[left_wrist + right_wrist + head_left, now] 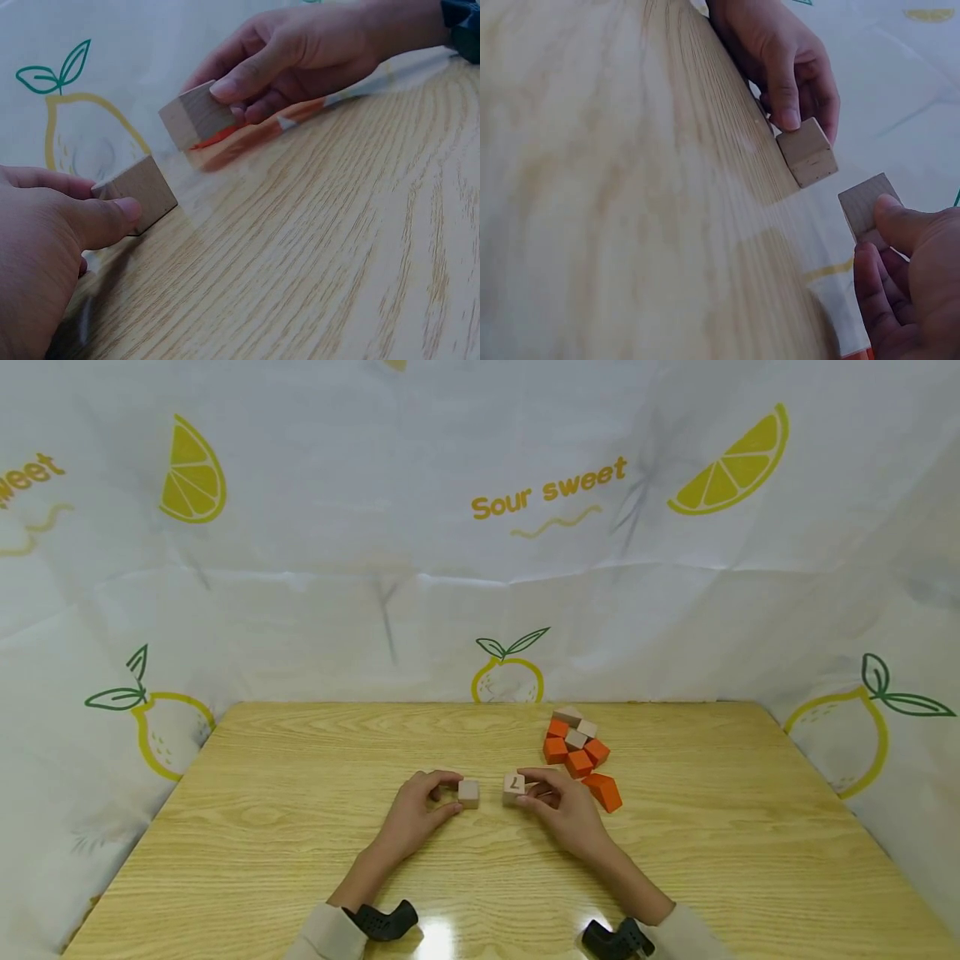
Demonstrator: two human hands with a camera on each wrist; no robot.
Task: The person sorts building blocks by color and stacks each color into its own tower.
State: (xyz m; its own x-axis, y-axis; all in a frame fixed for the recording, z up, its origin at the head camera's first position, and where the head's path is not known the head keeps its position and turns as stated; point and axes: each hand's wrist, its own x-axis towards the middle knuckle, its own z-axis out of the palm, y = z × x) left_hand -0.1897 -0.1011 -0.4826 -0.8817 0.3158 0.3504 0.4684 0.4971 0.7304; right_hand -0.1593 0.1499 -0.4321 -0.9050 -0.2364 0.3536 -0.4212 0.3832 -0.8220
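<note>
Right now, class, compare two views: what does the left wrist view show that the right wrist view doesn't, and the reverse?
Only the left wrist view: the dark band around the person's right wrist, and a complete pair of green outlined leaves.

Only the right wrist view: a yellow citrus-slice print near the top.

Both: the left hand pinching a pale wooden block, the right hand pinching a similar pale block, the wood-grained table and the white printed sheet behind.
</note>
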